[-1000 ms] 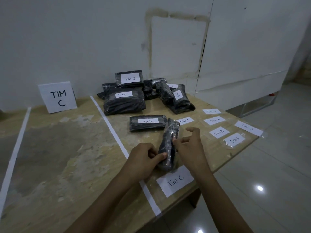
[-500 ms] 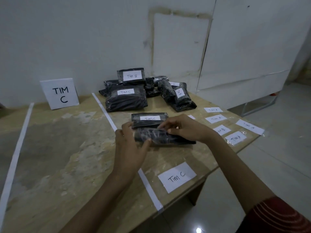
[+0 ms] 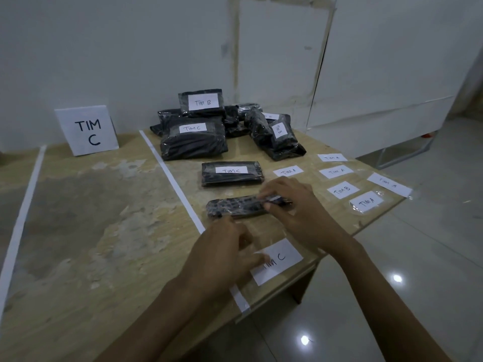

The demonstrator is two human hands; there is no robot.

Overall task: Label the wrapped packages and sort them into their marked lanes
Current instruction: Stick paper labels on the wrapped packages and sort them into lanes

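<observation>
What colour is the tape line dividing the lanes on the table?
White; the tape line shows best in the head view.

Left hand (image 3: 224,254) smears with motion, fingers a blur; it covers the first letters of the near label (image 3: 282,257), contact unclear; right hand (image 3: 295,207) hides the right end of the package (image 3: 235,206); a rear label (image 3: 271,116) sits half behind the pile (image 3: 193,142), unreadable; forearms (image 3: 162,322) run off the bottom edge.
</observation>
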